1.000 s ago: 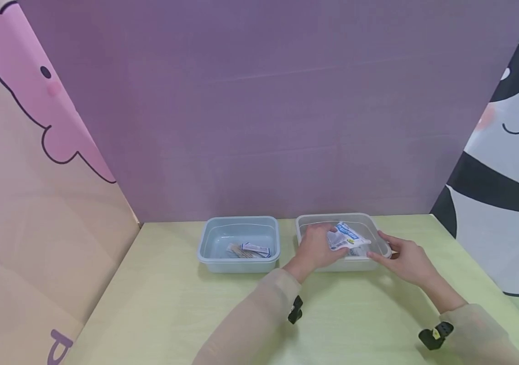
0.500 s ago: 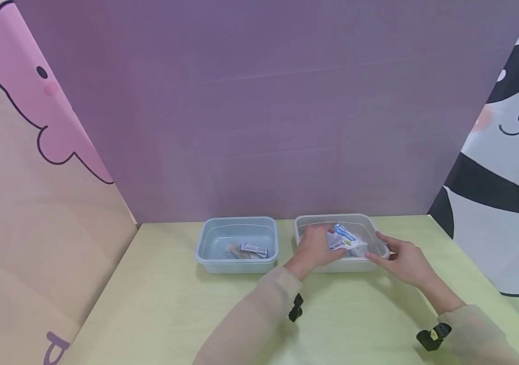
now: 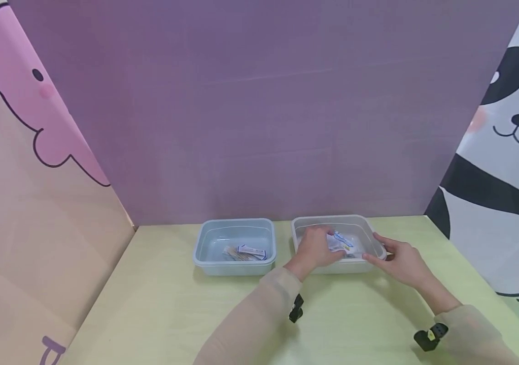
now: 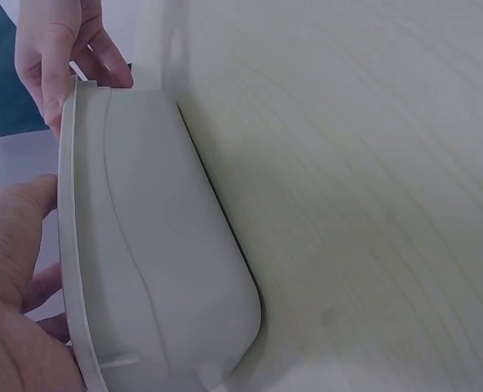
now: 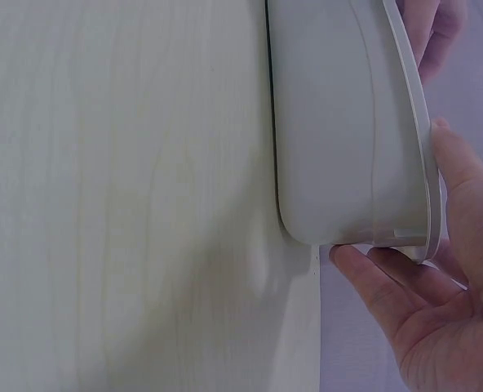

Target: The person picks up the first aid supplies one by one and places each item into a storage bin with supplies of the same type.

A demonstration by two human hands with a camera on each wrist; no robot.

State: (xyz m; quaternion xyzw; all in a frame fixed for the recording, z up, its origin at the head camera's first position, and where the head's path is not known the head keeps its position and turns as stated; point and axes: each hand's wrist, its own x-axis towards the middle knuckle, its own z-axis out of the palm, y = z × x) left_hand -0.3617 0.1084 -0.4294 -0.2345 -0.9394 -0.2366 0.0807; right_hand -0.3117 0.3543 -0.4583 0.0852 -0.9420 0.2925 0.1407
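My left hand (image 3: 317,248) reaches over the near rim into the right-hand grey-white plastic bin (image 3: 359,266). Its thumb and fingers curl about a small clear packet (image 3: 345,240) with blue and white print, low inside the bin; the left palm side is hidden. At the bin's right end my right hand (image 3: 403,261) grips the rim, thumb on the near side and fingers around the corner. In the right wrist view, that hand's fingers (image 5: 380,286) lie under the rim against the end wall. The left wrist view shows the bin's outer wall (image 4: 160,237) beside my left hand (image 4: 13,278).
Left of it stands a light blue plastic bin (image 3: 234,269), holding a bundle of thin wooden sticks (image 3: 240,254) and a small white and blue packet (image 3: 252,251). Both bins sit on the pale yellow-green table (image 3: 172,304) by a purple back panel (image 3: 259,126).
The packet under my left hand has sunk lower into the right-hand bin and shows less above the rim. Both hands hold nearly the same pose; the head view has shifted slightly.
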